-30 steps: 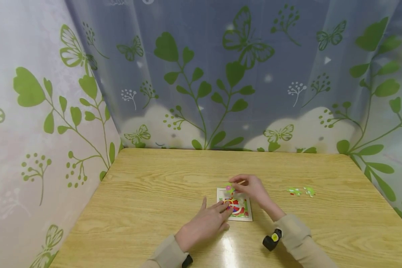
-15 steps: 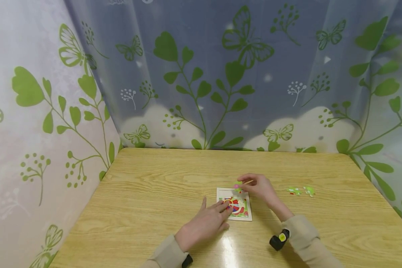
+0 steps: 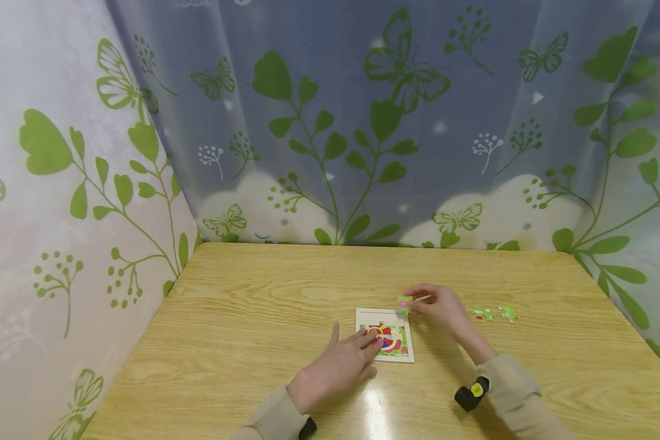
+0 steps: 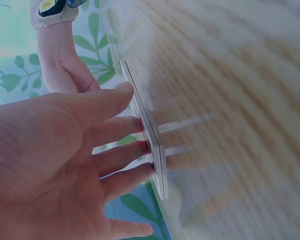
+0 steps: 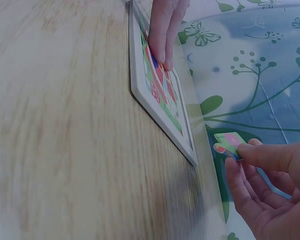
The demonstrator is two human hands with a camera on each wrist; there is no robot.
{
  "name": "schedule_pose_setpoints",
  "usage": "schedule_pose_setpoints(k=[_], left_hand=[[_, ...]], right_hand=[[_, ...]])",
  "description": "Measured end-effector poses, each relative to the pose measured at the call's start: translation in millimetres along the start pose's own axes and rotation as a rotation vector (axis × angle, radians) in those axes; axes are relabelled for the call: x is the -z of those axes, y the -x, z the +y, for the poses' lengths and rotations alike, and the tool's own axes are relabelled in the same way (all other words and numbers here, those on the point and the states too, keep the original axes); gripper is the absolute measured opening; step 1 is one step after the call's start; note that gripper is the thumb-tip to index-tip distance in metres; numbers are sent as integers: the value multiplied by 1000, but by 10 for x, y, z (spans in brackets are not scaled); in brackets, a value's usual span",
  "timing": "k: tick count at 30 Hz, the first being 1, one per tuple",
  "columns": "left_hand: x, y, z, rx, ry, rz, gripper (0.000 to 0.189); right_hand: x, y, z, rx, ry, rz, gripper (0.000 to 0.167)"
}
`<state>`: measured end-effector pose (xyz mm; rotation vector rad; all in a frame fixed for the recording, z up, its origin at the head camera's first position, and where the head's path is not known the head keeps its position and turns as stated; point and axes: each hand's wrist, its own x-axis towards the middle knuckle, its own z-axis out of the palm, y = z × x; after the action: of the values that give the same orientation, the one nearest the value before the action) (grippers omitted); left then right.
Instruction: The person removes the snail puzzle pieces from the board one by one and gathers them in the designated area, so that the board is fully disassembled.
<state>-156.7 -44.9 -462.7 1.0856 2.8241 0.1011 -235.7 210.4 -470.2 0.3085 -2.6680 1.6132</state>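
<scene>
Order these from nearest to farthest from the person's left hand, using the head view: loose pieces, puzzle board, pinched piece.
1. Puzzle board, touched by the left hand.
2. Pinched piece, by the board's far right corner, in the right hand.
3. Loose pieces, farthest right.

1 puzzle tray (image 3: 365, 315); 3 loose pieces (image 5: 230, 139); 1 table (image 3: 253, 318).

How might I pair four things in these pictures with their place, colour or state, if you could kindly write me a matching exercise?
1. Left hand
2. Right hand
3. Held piece
4. Loose pieces

A. Lying on the table
B. Green with a pink patch
C. Resting on the puzzle board
D. Pinching something

Pairs: 1-C, 2-D, 3-B, 4-A
</scene>
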Motion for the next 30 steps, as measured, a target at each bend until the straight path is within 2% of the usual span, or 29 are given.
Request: schedule_pose_setpoints(k=[4,7,30], left_hand=[[-2,2,-1,0,8,-3,56],[-4,0,-3,1,17,-4,57],[13,13,3,5,28,2,55]], right_hand=[[72,13,20,-52,-16,-6,27],[134,23,26,-88,12,-8,29],[682,130,184,-117,174,44,38]])
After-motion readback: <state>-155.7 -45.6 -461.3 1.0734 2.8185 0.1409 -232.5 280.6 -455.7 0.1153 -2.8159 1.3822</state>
